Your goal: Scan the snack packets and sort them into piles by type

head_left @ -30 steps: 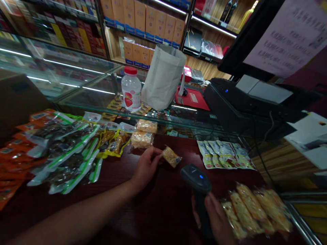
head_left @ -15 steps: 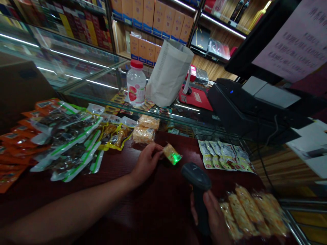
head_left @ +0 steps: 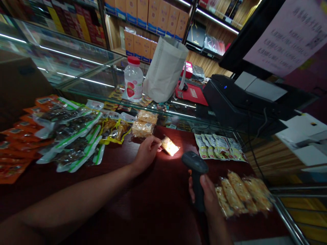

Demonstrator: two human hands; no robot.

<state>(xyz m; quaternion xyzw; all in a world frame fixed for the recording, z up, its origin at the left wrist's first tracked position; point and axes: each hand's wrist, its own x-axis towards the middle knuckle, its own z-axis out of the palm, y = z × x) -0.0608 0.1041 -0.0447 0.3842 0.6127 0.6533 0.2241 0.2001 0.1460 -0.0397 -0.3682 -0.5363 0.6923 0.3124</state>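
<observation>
Left fingers [head_left: 154,139] on packet [head_left: 169,146], left end

Left hand [head_left: 146,152] pinches, forearm [head_left: 99,199] slanting; right hand [head_left: 210,197] grips.

I hold a dark grey scanner [head_left: 195,163] and a pale gold snack pack [head_left: 169,146], lit white. The table [head_left: 148,207] is reddish brown, with fine grain. At nine o'clock the packets [head_left: 14,166] are orange; at eleven, the bottle cap [head_left: 133,60] is red.
</observation>
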